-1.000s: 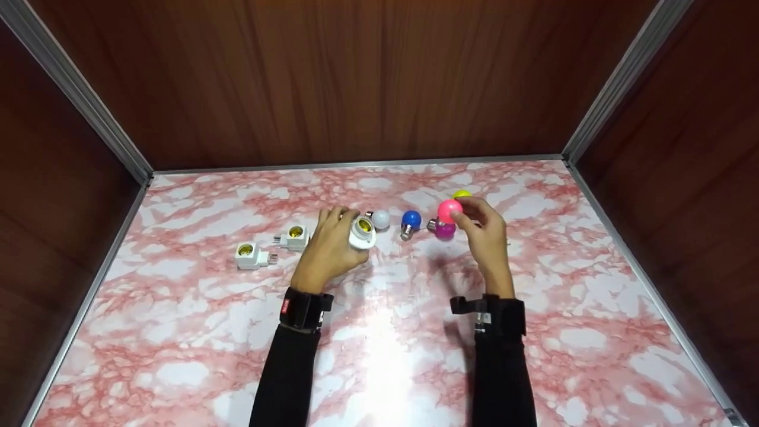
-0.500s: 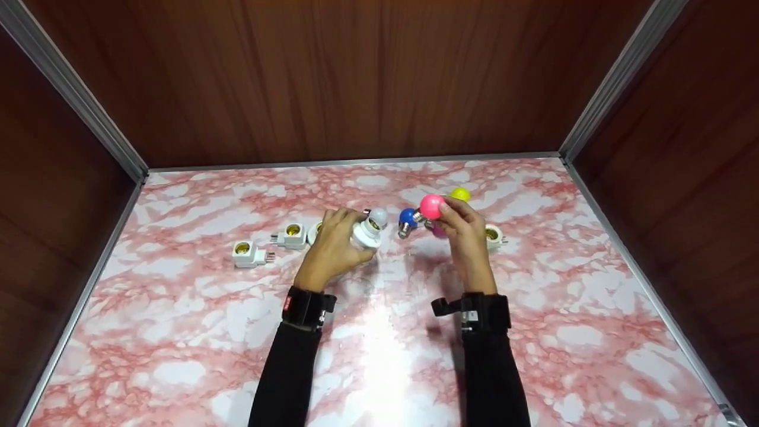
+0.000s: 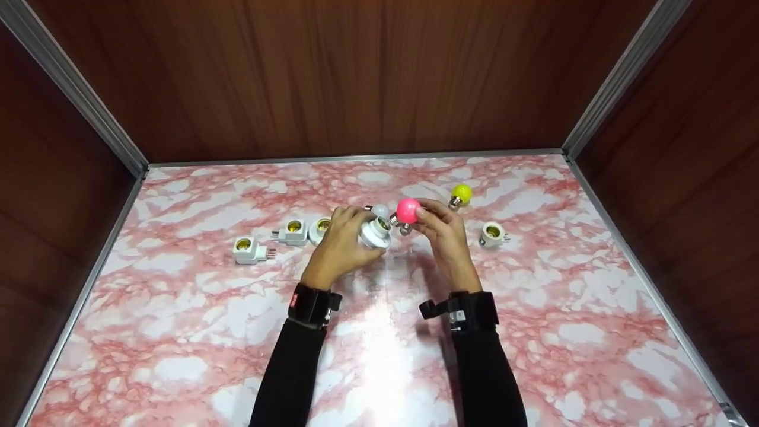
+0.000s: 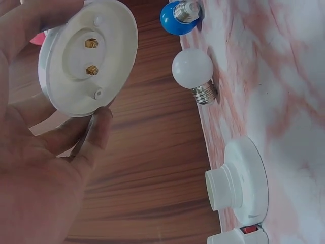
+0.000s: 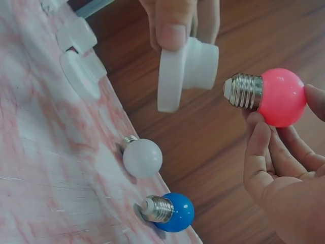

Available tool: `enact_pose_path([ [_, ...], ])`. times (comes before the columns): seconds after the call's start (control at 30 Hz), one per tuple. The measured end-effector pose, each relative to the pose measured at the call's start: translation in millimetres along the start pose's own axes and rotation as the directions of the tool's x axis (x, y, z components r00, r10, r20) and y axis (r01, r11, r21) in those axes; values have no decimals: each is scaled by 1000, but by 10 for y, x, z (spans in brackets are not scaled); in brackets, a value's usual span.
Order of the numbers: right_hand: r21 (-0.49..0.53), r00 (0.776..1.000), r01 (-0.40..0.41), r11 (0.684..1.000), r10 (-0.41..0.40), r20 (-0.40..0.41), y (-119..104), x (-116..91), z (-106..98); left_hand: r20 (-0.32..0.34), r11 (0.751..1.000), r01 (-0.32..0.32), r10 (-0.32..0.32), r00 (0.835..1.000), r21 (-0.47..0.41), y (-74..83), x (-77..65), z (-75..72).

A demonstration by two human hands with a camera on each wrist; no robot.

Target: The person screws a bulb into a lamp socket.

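My left hand grips a white round-based lamp holder by its base, raised above the table. In the left wrist view its hollow underside shows two brass screws. A pink light bulb is pinched between the thumb and fingers of my right hand. Its silver screw cap points at the holder's open mouth, with a small gap between them in the right wrist view. Below, a white bulb and a blue bulb lie on the table. The purple bulb is hidden behind my right hand.
To the left stand two white plug-in sockets and another round lamp holder. A yellow bulb lies at the back right, near another plug-in socket. Wooden panels enclose the marbled table.
My right hand has moved left with the pink bulb, bringing it close to the lamp holder. My left hand has shifted slightly right, tilting the holder's mouth towards the bulb.
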State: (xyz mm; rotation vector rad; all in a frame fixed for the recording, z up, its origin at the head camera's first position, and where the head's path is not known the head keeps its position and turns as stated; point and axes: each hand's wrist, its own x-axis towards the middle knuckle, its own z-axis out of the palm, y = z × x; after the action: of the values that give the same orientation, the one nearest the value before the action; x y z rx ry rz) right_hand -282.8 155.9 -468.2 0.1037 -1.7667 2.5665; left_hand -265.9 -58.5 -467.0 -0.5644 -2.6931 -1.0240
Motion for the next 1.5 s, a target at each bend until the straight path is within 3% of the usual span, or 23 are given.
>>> enact_pose_path([
  [0.4,37,999,2,999,-4,40,29,11,58,-7,999,-38,38,999,10,12,3,69],
  [0.63,-7,999,-28,1000,28,41,54,-8,78,-19,998,-64,64,998,17,20,5,72],
  [0.83,-74,999,-26,997,29,44,65,-18,78,-7,999,-48,49,999,22,19,5,53],
  [1.0,-226,991,64,972,-35,133,52,-42,29,1,999,-46,46,999,11,2,7,41],
  [1.17,-260,974,173,950,-126,190,48,-41,-18,7,998,-55,55,998,19,-28,13,42],
  [1.33,-271,966,188,944,-129,224,37,-38,-80,24,998,-64,64,998,-5,-52,-1,15],
  [1.5,-295,955,206,933,-126,270,8,-46,-141,31,994,-52,55,998,-100,-80,-15,-13],
])
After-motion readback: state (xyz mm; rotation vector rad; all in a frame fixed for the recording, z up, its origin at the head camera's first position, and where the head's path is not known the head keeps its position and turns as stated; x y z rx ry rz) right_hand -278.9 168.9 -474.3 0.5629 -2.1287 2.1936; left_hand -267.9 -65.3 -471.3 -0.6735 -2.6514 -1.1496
